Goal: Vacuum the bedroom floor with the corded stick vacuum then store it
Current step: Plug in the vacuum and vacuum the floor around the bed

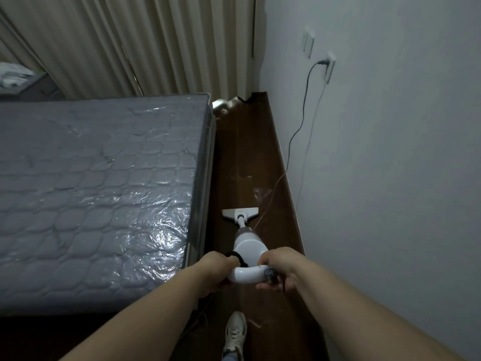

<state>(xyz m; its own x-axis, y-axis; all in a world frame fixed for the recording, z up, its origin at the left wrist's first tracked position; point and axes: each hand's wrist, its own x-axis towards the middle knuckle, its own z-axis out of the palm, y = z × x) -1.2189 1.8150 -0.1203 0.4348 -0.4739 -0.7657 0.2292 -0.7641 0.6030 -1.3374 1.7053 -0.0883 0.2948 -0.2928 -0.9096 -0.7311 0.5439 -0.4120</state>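
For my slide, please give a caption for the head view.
Both hands, left hand and right hand, grip the stick vacuum between mattress and wall.

Both hands (220,269) (278,267) grip vacuum (250,247) handle; head on floor (250,152).

Your white stick vacuum (247,246) sits low in the centre of the frame, tilted toward you, its flat floor head (240,212) on the dark wood floor (242,157). Its grey cord (299,126) climbs to the wall socket (330,65) at upper right.
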